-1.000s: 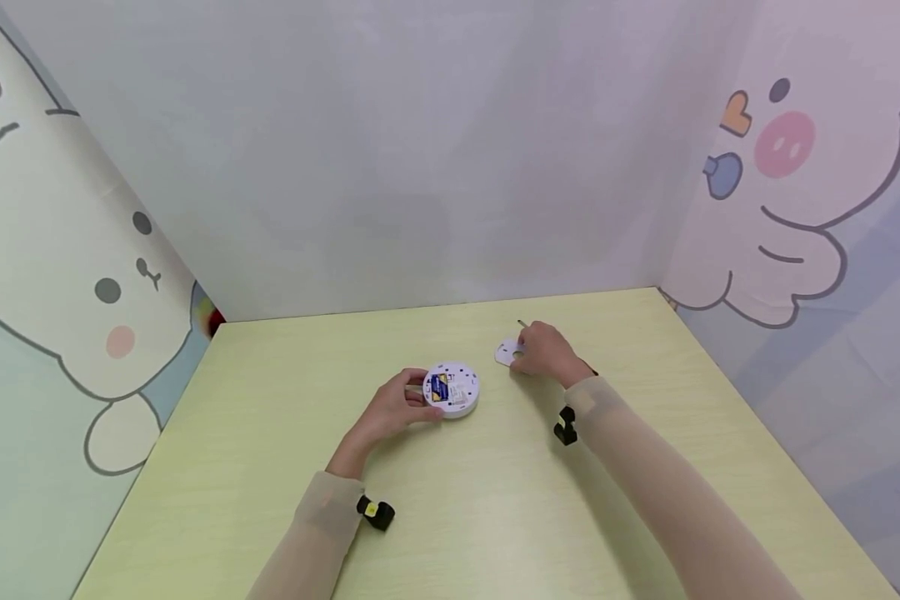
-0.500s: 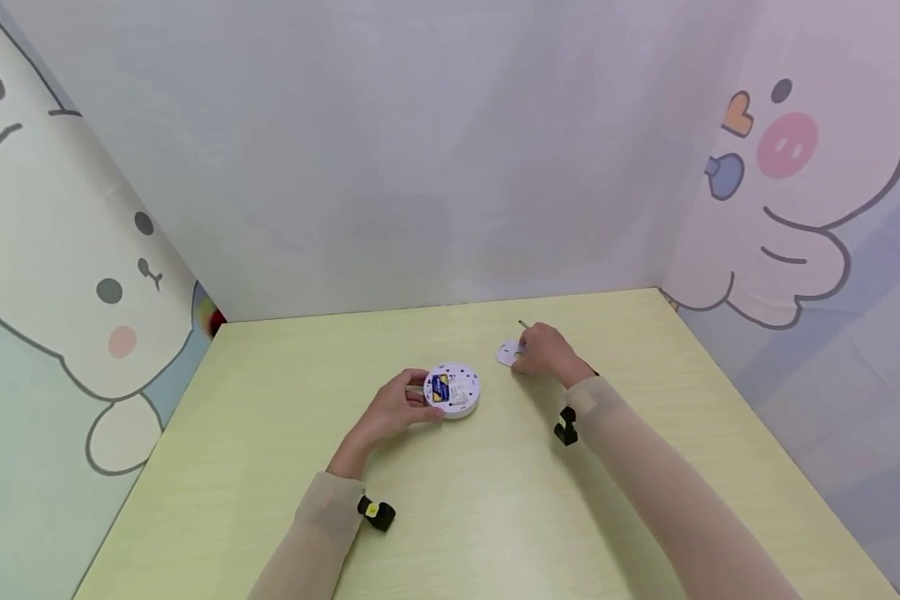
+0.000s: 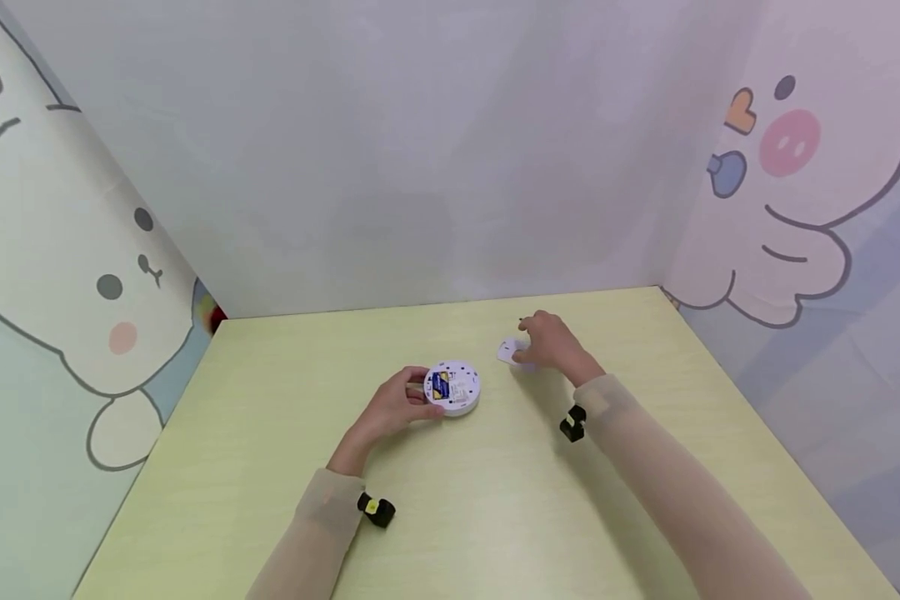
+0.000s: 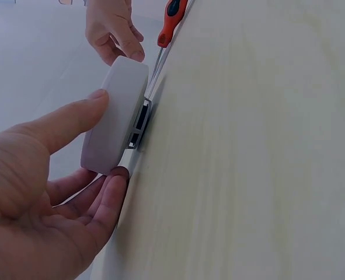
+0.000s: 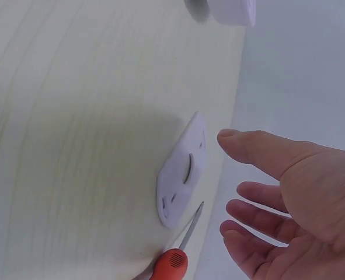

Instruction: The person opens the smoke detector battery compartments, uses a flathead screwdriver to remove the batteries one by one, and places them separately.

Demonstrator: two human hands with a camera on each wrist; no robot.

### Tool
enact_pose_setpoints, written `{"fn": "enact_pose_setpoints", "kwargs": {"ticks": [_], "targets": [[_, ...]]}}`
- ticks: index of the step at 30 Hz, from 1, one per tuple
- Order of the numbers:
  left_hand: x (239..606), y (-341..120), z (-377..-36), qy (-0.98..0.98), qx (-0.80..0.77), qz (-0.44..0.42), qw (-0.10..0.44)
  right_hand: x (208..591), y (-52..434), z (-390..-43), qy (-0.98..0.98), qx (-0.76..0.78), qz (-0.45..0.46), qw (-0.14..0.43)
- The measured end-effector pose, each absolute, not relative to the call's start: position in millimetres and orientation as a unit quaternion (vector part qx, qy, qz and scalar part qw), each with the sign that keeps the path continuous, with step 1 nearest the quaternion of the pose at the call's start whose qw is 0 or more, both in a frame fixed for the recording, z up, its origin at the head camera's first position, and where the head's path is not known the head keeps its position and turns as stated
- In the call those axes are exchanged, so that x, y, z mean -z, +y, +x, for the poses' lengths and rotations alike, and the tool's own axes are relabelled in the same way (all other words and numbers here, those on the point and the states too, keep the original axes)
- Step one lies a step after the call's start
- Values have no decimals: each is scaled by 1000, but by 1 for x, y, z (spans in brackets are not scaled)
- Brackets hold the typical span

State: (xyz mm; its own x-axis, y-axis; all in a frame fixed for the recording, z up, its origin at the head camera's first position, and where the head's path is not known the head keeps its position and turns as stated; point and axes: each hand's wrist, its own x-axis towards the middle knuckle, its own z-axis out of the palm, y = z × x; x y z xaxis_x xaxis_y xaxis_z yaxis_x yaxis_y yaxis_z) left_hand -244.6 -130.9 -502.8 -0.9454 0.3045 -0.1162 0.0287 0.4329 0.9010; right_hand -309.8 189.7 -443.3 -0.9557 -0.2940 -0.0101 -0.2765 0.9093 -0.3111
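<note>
The left hand grips the white disc, likely light and stiff, safest by its rim. At its two o'clock, the right hand is empty, fingers parted.

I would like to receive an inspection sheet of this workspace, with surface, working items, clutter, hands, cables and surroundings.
Surface: pale wood-grain table.
Job's things: white round device with a blue-yellow label; white plate with slots, on the table; screwdriver with a red-and-black handle, beside the plate.
Clutter: nothing seen.
Grips: left hand holds the white round device; right hand is near the plate, holding nothing.
Cables: nothing seen.
Surroundings: pale backdrop; side panels with cartoon animals.
</note>
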Motion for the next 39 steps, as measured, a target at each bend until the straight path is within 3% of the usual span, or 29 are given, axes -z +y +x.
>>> {"fn": "enact_pose_setpoints", "kwargs": {"ticks": [18, 39], "targets": [[499, -132, -245, 837, -523, 100, 129, 418, 216, -298, 974, 174, -143, -13], [498, -131, -242, 837, -523, 101, 128, 430, 261, -286, 971, 227, -74, -14]]}}
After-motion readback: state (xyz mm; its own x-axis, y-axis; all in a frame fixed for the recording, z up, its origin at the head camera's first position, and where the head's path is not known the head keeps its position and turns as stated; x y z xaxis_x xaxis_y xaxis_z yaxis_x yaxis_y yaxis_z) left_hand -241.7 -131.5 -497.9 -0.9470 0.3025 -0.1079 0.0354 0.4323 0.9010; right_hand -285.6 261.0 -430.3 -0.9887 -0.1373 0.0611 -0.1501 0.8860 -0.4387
